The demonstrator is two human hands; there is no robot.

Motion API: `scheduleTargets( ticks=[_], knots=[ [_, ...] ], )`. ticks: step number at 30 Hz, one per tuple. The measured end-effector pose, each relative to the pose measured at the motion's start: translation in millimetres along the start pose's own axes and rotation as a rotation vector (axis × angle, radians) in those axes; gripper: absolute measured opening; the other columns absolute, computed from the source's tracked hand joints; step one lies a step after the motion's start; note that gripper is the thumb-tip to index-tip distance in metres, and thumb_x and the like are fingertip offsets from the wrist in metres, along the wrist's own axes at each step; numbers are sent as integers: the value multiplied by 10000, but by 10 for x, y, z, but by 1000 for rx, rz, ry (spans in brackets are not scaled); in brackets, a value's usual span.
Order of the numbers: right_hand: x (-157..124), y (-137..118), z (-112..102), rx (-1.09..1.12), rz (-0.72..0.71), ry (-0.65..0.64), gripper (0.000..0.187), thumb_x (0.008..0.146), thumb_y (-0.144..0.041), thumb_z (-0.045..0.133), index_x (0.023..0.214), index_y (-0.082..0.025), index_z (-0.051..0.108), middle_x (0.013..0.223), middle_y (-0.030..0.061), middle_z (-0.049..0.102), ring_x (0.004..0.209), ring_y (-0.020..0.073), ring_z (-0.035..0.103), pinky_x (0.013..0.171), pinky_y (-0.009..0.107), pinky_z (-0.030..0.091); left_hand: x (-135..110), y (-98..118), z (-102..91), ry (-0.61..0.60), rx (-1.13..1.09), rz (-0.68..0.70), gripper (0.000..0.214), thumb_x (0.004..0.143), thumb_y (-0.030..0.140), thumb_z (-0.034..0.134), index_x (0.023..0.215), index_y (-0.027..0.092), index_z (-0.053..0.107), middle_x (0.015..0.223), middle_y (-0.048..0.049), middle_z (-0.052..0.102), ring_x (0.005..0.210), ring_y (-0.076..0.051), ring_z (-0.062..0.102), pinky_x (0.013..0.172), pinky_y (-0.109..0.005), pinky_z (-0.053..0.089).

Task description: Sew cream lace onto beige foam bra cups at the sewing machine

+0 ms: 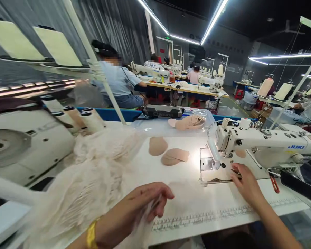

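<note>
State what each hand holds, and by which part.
Left hand: sheer pale fabric, seemingly by its upper end. Right hand: a small dark tool; which part is gripped cannot be told.

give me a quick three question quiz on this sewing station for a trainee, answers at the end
1. True or false: a yellow bracelet circles the wrist of the left hand.
2. Which lettering marks the white sewing machine beside the right hand? A) SINGER B) JUKI C) BROTHER
3. Fill in, near or far: the ruler markings run along the table's ____ edge.

Key: 1. True 2. B 3. near
</note>
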State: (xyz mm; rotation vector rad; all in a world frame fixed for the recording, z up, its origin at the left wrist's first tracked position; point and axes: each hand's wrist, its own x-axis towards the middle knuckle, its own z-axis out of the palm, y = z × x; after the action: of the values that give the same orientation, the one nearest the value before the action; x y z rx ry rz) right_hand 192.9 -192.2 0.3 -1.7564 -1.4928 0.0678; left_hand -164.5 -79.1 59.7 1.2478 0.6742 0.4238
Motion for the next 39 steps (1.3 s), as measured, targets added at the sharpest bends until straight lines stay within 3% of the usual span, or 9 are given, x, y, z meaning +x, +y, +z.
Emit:
scheduleTargets(
  ticks=[2, 6, 10, 17, 21, 26, 30, 34, 39],
  knots=[
    [30, 347, -90, -404, -138, 52, 296, 1023, -445, 488, 1025, -224, 686, 1010, 138, 698, 930, 310, 633, 792, 451, 523, -15, 93, 72, 62, 40, 26, 548, 793, 644, 763, 997, 135, 756, 716, -24, 663, 659, -146, 522, 660, -277, 411],
    [-6, 429, -60, -417, -181, 2, 273, 1054, -295, 380, 937, -235, 620, 849, 98, 688, 765, 277, 654, 646, 384, 513, 151, 38, 245, -94, 55, 14, 661, 790, 580, 798, 1225, 102, 658, 733, -30, 715, 655, -136, 540, 696, -281, 414],
    [-138, -279, 37, -231, -348, -166, 178, 1077, -351, 438, 1129, -250, 575, 872, 38, 696, 706, 202, 680, 611, 295, 511, 343, -99, 334, -201, 57, 37, 660, 821, 502, 799, 1300, 112, 566, 730, -31, 748, 601, -121, 551, 650, -260, 405],
    [-133, -1206, 402, -397, -640, -57, 347, 1078, -201, 380, 787, -237, 565, 681, 4, 573, 549, 157, 531, 560, 297, 332, 433, -156, 454, -313, 72, 72, 619, 836, 500, 768, 1292, 137, 559, 698, -14, 742, 574, -122, 569, 636, -244, 439],
    [-136, -1024, 399, -407, -588, -77, 351, 1090, -234, 359, 812, -236, 573, 706, 8, 585, 561, 161, 547, 557, 304, 317, 273, 82, 194, -287, 453, -2, 454, 916, 438, 610, 1264, 147, 633, 566, 27, 656, 521, -143, 533, 574, -244, 413],
    [-152, -210, 35, -637, -393, -68, 328, 1087, -379, 367, 914, -240, 609, 719, 17, 630, 553, 198, 591, 506, 310, 318, 9, 406, -368, 534, 1286, 368, 453, 916, 331, 592, 1357, 230, 613, 1205, -106, 722, 1127, -316, 643, 943, -439, 502],
    [-151, 147, -117, -719, -389, -12, 341, 1074, -386, 373, 1214, -218, 636, 1175, 159, 719, 1034, 348, 671, 818, 474, 502, 191, 156, -319, 220, 1507, 624, 709, 814, 45, 611, 1458, 334, 536, 1601, -77, 451, 1492, -346, 368, 1157, -524, 357],
    [-178, -19, -9, -480, -408, -39, 323, 1065, -387, 439, 1274, -223, 623, 1253, 161, 685, 1157, 346, 636, 912, 516, 518, 624, 22, -128, -127, 1403, 633, 197, 850, 79, 685, 982, 217, 734, 1188, -76, 745, 1210, -295, 633, 1081, -448, 399],
    [-185, -360, 114, -131, -335, -149, 259, 1053, -328, 493, 1244, -263, 656, 1238, 113, 679, 1199, 288, 635, 990, 468, 547, 699, 476, -63, 91, 1217, 803, 144, 965, 282, 642, 853, 195, 668, 882, -43, 726, 870, -196, 646, 848, -325, 469]
  ],
)
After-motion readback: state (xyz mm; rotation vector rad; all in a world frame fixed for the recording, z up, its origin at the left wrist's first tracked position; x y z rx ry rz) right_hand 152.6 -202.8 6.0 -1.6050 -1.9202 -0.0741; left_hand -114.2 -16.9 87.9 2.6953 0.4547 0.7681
